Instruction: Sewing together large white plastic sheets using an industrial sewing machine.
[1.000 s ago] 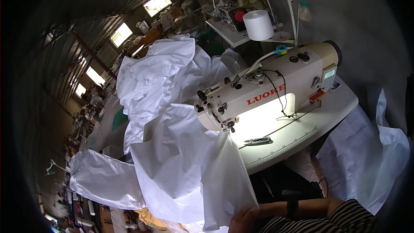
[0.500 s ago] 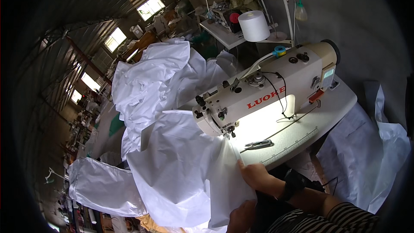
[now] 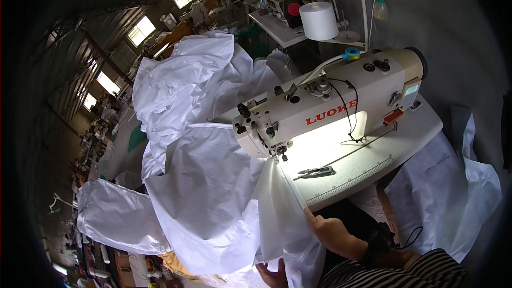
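A large sheet of white fabric (image 3: 208, 181) runs under the needle area of a white sewing machine (image 3: 330, 112). Its right edge hangs taut from the presser foot toward me. At that edge, just off the front of the machine bed, my right hand (image 3: 330, 232) is closed on the fabric, index finger along the border. Lower down, my left hand (image 3: 273, 274) lies against the hanging cloth with thumb and finger apart; part of it is cut off by the picture's lower rim. Small thread snips (image 3: 316, 172) lie on the lit machine bed, beside the fabric edge.
A big heap of white fabric (image 3: 181, 74) rises behind and left of the machine. A white thread cone (image 3: 318, 21) stands at the back. More white sheeting (image 3: 442, 192) hangs at the right. A long bed ruler (image 3: 352, 178) borders the front edge.
My right hand has come down and slightly right along the fabric edge, farther from the needle. The left hand has shifted left and its fingers have spread. The view has moved slightly.
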Demonstrator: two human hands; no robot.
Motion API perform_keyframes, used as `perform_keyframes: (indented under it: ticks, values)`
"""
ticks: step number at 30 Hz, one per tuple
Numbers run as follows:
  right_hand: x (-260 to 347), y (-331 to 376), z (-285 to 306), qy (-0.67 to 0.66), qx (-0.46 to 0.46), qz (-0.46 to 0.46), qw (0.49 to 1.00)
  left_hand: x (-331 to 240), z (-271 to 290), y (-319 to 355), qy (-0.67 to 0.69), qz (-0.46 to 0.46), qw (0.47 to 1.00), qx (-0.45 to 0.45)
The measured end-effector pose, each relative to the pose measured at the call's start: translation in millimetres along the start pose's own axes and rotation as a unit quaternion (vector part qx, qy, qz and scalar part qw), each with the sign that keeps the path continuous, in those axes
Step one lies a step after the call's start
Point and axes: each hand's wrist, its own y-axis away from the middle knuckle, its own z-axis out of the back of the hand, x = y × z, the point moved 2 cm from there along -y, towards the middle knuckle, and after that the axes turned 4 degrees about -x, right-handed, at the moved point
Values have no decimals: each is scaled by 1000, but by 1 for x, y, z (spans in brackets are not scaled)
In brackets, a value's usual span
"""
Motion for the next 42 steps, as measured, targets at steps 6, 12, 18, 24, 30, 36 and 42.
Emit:
perform_keyframes:
  ticks: [6,12,18,24,30,36,42]
  values:
    - [3,0,-4,-53,33,23,998,81,-32,-22,-349,-145,926,10]
    - [16,-11,-1,-89,65,14,994,-4,24,-37,-154,-122,967,-161]
    - [21,-58,-11,15,25,10,1000,-74,21,-79,-191,-157,959,-139]
    - [4,-110,-31,11,33,-21,999,-102,-12,-123,-230,-284,918,-155]
    - [-3,-141,-34,132,30,-8,991,-117,-34,-144,-271,-351,890,-107]
    - [-4,-122,-35,126,38,-22,991,-122,-37,-143,-284,-336,892,-106]
    - [-8,-135,-39,144,12,-11,989,-124,-42,-142,-299,-321,895,-76]
